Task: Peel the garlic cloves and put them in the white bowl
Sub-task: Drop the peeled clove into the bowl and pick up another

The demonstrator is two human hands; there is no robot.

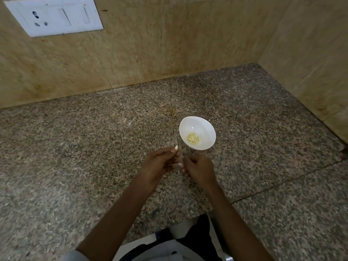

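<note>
Now, with the left hand (160, 163) pinching a garlic clove (176, 147) and the right hand (200, 167) curled on I cannot tell what, clear any clinging skin before the white bowl (190, 125).

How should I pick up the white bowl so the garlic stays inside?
Probably by the rim of the white bowl on its right side, thumb inside, fingers under the flaring wall. That side is free; the left hand pinching a clove and the right hand crowd the near side. Peeled cloves sit low, so keep it level.
</note>
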